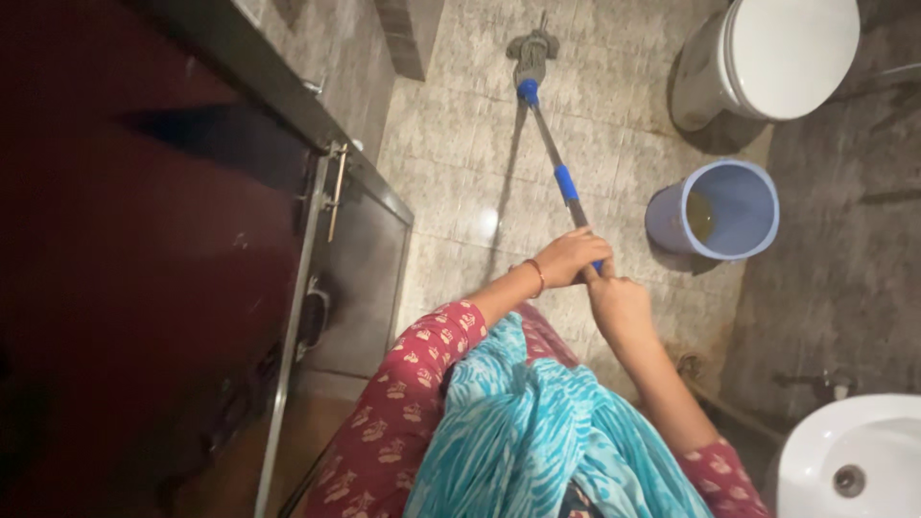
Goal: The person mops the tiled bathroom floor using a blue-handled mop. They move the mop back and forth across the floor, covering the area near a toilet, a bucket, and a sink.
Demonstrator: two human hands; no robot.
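1. Two hands grip one mop handle (pixel 561 173) in the head view; no other view is supplied.
2. Left hand (pixel 570 257): fingers wrapped fully round the handle, closed tight with no visible gap. A thin bangle (pixel 538 276) sits at the wrist of this hand.
3. Right hand (pixel 622 305): positioned just below and touching the left hand, curled round the near end of the same handle. The fingers are turned away from the camera, so the exact finger closure cannot be read, but the hand is clamped on the shaft.
4. Handle: a slim metal shaft with blue sleeves, running from the hands up and away, tilted toward the far floor.
5. Mop head (pixel 531 48): grey, resting on the tiled floor (pixel 460 144) at the far end of the room, well apart from the hands.
6. Blue bucket (pixel 715 211): stands upright on the floor just to the right of the handle, near the hands, holding yellowish liquid.
7. Toilet (pixel 777 58): white, lid closed, beyond the bucket at upper right.
8. Washbasin (pixel 849 460): white, at lower right, near the right forearm.
9. Door (pixel 317 288): dark, with metal frame and latch, along the left side.
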